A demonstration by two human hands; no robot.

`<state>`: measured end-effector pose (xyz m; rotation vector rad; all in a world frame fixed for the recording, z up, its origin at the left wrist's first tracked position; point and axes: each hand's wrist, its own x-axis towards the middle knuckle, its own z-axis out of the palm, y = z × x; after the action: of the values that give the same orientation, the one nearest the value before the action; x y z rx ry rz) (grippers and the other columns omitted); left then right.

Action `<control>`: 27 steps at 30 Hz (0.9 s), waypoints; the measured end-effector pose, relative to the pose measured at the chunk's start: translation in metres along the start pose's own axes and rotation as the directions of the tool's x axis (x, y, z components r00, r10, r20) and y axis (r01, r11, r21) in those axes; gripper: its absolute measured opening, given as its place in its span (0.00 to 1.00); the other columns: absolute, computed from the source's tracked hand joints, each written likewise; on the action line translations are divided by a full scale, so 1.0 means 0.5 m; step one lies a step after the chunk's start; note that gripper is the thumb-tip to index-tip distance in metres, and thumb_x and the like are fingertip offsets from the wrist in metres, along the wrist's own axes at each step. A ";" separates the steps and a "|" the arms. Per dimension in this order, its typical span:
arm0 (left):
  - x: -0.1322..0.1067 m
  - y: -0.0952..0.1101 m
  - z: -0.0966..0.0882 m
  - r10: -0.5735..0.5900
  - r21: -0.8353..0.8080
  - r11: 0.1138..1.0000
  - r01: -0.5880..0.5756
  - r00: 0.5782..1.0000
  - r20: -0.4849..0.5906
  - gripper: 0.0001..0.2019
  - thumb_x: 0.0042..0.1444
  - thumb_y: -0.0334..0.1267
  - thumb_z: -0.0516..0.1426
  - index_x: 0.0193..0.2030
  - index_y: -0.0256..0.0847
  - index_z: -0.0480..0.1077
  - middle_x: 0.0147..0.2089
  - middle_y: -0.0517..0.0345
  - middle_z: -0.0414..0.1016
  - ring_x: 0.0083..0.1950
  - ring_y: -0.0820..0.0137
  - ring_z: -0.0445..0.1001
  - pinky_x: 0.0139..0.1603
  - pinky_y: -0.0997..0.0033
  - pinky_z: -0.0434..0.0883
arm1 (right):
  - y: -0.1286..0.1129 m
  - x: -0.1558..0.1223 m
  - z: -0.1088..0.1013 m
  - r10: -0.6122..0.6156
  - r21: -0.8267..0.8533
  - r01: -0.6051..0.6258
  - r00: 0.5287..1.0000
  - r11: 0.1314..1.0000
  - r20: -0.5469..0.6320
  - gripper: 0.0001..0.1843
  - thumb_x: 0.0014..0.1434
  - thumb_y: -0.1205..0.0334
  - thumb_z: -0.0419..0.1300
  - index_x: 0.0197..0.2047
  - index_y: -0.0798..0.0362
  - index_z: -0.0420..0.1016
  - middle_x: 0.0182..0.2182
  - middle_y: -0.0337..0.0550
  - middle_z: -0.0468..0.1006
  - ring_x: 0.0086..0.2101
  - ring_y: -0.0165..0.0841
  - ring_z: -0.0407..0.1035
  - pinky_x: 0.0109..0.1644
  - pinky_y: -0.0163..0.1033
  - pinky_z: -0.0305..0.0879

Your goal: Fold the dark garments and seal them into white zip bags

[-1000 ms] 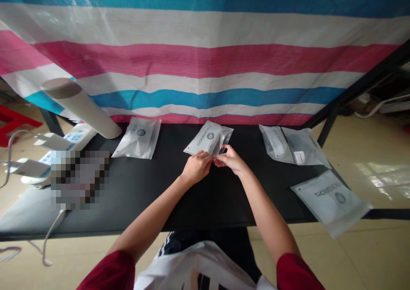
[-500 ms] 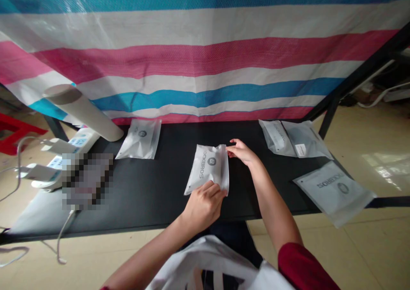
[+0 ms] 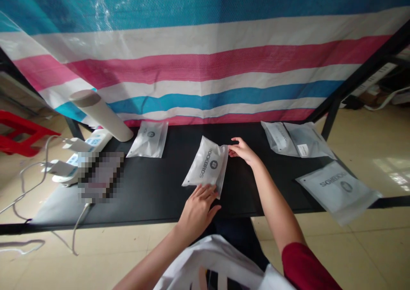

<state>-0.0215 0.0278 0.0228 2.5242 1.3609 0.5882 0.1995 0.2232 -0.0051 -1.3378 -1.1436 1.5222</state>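
A frosted white ROCKBROS zip bag (image 3: 206,168) lies tilted on the black tabletop (image 3: 153,196), directly in front of me. My left hand (image 3: 197,211) rests at its lower edge with the fingers spread. My right hand (image 3: 243,151) is at the bag's upper right corner, fingertips at the edge and thumb raised. Neither hand visibly grips it. Similar bags lie to either side: one (image 3: 149,140) at the far left and a pair (image 3: 297,140) at the far right. Another (image 3: 338,191) overhangs the table's right front edge.
A cardboard tube (image 3: 102,115) leans over a white power strip (image 3: 86,153) with plugs and cables at the table's left end. A pixelated patch (image 3: 101,177) covers something there. A striped tarp (image 3: 205,68) hangs behind the table. A red stool (image 3: 22,138) stands on the floor at left.
The bag moved from the table's far edge toward me and now tilts more. My left hand has loosened its hold at the lower edge. My right hand stays by the upper corner.
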 end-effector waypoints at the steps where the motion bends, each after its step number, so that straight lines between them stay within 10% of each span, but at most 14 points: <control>1: -0.004 -0.006 0.006 -0.003 0.037 0.999 0.003 1.000 0.020 0.18 0.62 0.43 0.58 0.56 0.42 0.71 0.61 0.50 0.73 0.63 0.57 0.71 0.63 0.50 0.69 | 0.000 0.001 0.001 -0.008 0.003 0.008 1.000 1.000 -0.010 0.22 0.55 0.65 0.65 0.49 0.49 0.59 0.23 0.32 0.76 0.23 0.28 0.72 0.28 0.34 0.73; 11: 0.052 -0.143 0.009 -0.170 0.247 0.953 0.174 0.985 -0.037 0.36 0.62 0.59 0.52 0.68 0.33 0.60 0.69 0.38 0.62 0.70 0.46 0.60 0.66 0.44 0.64 | 0.046 -0.024 0.023 -0.301 -0.215 0.278 0.950 0.936 -0.082 0.19 0.55 0.60 0.61 0.48 0.51 0.62 0.27 0.33 0.76 0.28 0.30 0.73 0.35 0.37 0.72; 17: 0.106 -0.223 -0.001 -0.267 0.363 0.888 0.283 0.959 -0.094 0.37 0.63 0.60 0.47 0.68 0.31 0.60 0.68 0.36 0.62 0.69 0.45 0.60 0.66 0.45 0.61 | 0.054 -0.155 -0.020 -0.451 -0.375 0.370 0.879 0.850 -0.154 0.14 0.58 0.54 0.58 0.45 0.52 0.70 0.35 0.45 0.79 0.35 0.36 0.75 0.40 0.40 0.71; 20: 0.115 -0.234 -0.006 -0.300 0.385 0.868 0.313 0.949 -0.095 0.37 0.64 0.59 0.46 0.67 0.29 0.60 0.68 0.35 0.62 0.69 0.45 0.60 0.66 0.44 0.60 | 0.040 -0.256 -0.125 -0.608 -0.620 0.296 0.696 0.727 -0.381 0.15 0.60 0.52 0.57 0.44 0.52 0.73 0.39 0.50 0.80 0.40 0.40 0.75 0.44 0.45 0.70; 24: 0.114 -0.232 -0.001 -0.329 0.380 0.851 0.363 0.932 -0.152 0.36 0.64 0.59 0.45 0.68 0.31 0.60 0.69 0.36 0.61 0.70 0.46 0.59 0.67 0.44 0.59 | 0.045 -0.362 -0.324 -0.761 -0.808 -0.147 0.274 0.571 -0.588 0.24 0.57 0.48 0.56 0.49 0.56 0.74 0.47 0.61 0.77 0.50 0.52 0.70 0.56 0.59 0.62; 25: 0.113 -0.231 0.002 -0.341 0.373 0.847 0.378 0.926 -0.164 0.36 0.64 0.59 0.45 0.68 0.32 0.60 0.69 0.37 0.61 0.70 0.46 0.58 0.67 0.43 0.58 | 0.054 -0.380 -0.369 -0.767 -0.799 -0.243 0.232 0.550 -0.598 0.28 0.57 0.46 0.56 0.52 0.58 0.74 0.50 0.64 0.75 0.53 0.54 0.67 0.59 0.61 0.59; 27: 0.111 -0.229 0.006 -0.368 0.355 0.842 0.405 0.914 -0.170 0.36 0.64 0.59 0.45 0.69 0.33 0.59 0.70 0.38 0.59 0.71 0.47 0.57 0.67 0.42 0.58 | 0.079 -0.403 -0.434 -0.718 -0.778 -0.347 0.312 0.524 -0.622 0.38 0.55 0.39 0.55 0.58 0.61 0.71 0.54 0.69 0.73 0.56 0.57 0.65 0.62 0.61 0.55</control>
<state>-0.0786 0.1372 -0.0083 2.3962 2.1378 0.3893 0.4407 0.0472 0.0051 -2.0993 -1.1043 -0.4388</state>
